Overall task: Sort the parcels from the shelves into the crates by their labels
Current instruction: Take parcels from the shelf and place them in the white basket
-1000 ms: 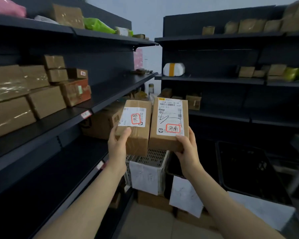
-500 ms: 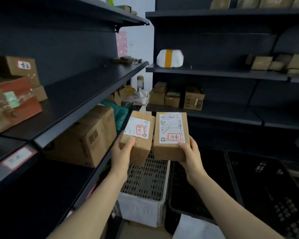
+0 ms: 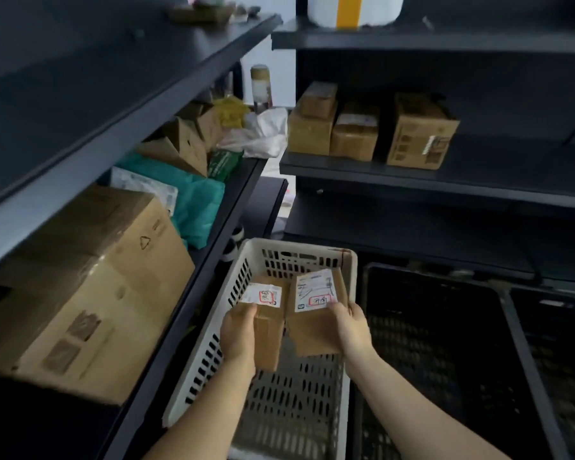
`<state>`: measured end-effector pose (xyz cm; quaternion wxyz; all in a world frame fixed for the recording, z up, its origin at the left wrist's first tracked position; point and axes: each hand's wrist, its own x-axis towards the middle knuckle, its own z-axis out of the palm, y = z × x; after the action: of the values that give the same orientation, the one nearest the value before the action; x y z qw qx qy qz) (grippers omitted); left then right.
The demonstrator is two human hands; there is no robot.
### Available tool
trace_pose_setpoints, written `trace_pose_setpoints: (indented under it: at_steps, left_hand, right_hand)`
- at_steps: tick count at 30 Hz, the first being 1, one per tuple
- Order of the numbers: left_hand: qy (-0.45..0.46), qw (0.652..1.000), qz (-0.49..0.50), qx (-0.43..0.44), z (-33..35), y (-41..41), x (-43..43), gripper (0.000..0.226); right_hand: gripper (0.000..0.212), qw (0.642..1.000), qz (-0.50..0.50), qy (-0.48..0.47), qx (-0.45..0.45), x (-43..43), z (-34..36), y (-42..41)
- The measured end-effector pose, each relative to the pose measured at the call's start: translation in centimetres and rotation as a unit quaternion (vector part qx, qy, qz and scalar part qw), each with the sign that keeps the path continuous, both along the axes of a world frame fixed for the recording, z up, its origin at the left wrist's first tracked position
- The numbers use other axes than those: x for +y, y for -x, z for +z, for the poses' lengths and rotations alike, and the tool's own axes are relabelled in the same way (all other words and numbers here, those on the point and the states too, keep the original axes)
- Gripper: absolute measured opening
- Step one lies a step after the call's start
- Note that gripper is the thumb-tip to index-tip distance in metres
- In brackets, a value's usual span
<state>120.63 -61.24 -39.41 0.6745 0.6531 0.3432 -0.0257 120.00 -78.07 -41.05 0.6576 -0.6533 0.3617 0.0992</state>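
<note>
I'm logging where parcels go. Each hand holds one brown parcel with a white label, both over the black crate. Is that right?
Not quite: the head view shows both over the white crate, not the black crate to its right. The rest stands: the left hand holds one labelled brown parcel, and the right hand holds the other parcel.

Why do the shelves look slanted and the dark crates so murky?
Head view: the wide-angle lens splays the shelf edge; dim light leaves the black crate nearly featureless while the white crate stands out; slight blur softens the left parcel in the left hand and the right parcel in the right hand, so their labels are hard to read.
</note>
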Motion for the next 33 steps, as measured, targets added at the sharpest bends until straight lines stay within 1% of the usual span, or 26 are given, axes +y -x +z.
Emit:
trace_pose_setpoints:
  at_steps: [1, 2, 3, 6, 8, 12, 14, 15, 17, 19, 20, 21, 23, 25, 28, 29, 30, 31, 32, 33]
  left_hand:
    - [0.001, 1.0, 0.006, 0.018, -1.3, -1.2, 0.3, 0.021]
    - [0.005, 0.999, 0.01, 0.036, -2.7, -2.2, 0.5, 0.022]
    - [0.013, 0.999, 0.013, 0.048, -3.9, -3.1, 0.7, 0.021]
    - [0.02, 0.998, 0.006, 0.062, -8.1, -5.4, 1.0, 0.018]
    - [0.033, 0.997, -0.004, 0.072, -11.1, -6.7, 1.2, 0.019]
    - [0.066, 0.992, -0.034, 0.103, -17.6, -9.7, 0.8, 0.033]
    - [0.065, 0.992, -0.064, 0.088, -20.5, -11.4, 0.6, 0.031]
    - [0.053, 0.992, -0.086, 0.079, -21.8, -12.3, 0.4, 0.029]
    - [-0.026, 0.987, -0.145, 0.07, -24.4, -13.9, 0.3, 0.032]
    - [-0.124, 0.971, -0.197, 0.051, -27.5, -14.8, 0.5, 0.042]
    - [-0.153, 0.965, -0.206, 0.054, -29.0, -15.0, 0.8, 0.048]
    - [-0.163, 0.963, -0.206, 0.059, -30.1, -15.1, 1.1, 0.053]
    - [-0.206, 0.957, -0.198, 0.053, -31.5, -15.5, 1.3, 0.057]
    - [-0.262, 0.947, -0.183, 0.031, -30.7, -15.8, 0.9, 0.058]
    - [-0.349, 0.921, -0.17, -0.031, -30.0, -16.7, 0.0, 0.053]
    - [-0.388, 0.906, -0.165, -0.03, -29.8, -16.8, -0.2, 0.052]
    - [-0.391, 0.904, -0.173, -0.021, -29.8, -16.7, -0.1, 0.052]
    - [-0.413, 0.889, -0.196, -0.023, -29.5, -16.5, -0.1, 0.051]
    - [-0.412, 0.885, -0.214, -0.021, -28.7, -16.4, -0.1, 0.051]
    - [-0.432, 0.865, -0.254, -0.011, -28.4, -16.0, 0.2, 0.05]
  right_hand:
    - [0.103, 0.999, -0.011, -0.023, 0.019, 0.5, -1.4, -1.1]
    - [0.104, 0.998, -0.021, -0.045, 0.042, 0.9, -2.9, -2.1]
    - [0.098, 0.995, -0.03, -0.066, 0.063, 1.3, -4.2, -3.0]
    - [0.068, 0.987, -0.053, -0.111, 0.104, 1.9, -7.7, -5.1]
    - [0.061, 0.983, -0.073, -0.115, 0.126, 1.9, -10.2, -6.4]
    - [0.048, 0.97, -0.14, -0.121, 0.156, 1.4, -15.3, -8.6]
    - [0.047, 0.962, -0.162, -0.139, 0.167, 1.6, -17.9, -10.0]
    - [0.047, 0.962, -0.171, -0.124, 0.17, 1.9, -19.5, -10.7]
    - [0.047, 0.978, -0.136, -0.041, 0.151, 2.3, -23.3, -11.9]
    - [0.05, 0.987, -0.078, 0.026, 0.14, 2.7, -26.2, -12.5]
    - [0.051, 0.987, -0.056, 0.038, 0.144, 2.9, -27.1, -12.7]
    - [0.051, 0.989, -0.046, 0.039, 0.138, 3.1, -27.7, -12.8]
    - [0.051, 0.993, -0.038, 0.04, 0.1, 3.4, -28.5, -13.3]
    - [0.05, 0.996, -0.024, 0.041, 0.081, 3.8, -28.8, -14.4]
    - [0.045, 0.993, 0.006, 0.097, 0.073, 4.4, -29.2, -16.1]
    - [0.046, 0.991, 0.011, 0.108, 0.081, 4.5, -29.2, -16.5]
    - [0.049, 0.989, 0.016, 0.11, 0.094, 4.6, -29.2, -16.6]
    - [0.052, 0.987, 0.023, 0.11, 0.113, 4.7, -28.8, -16.7]
    - [0.054, 0.984, 0.034, 0.113, 0.135, 4.6, -28.3, -16.6]
    - [0.054, 0.979, 0.053, 0.122, 0.156, 4.6, -27.6, -16.2]
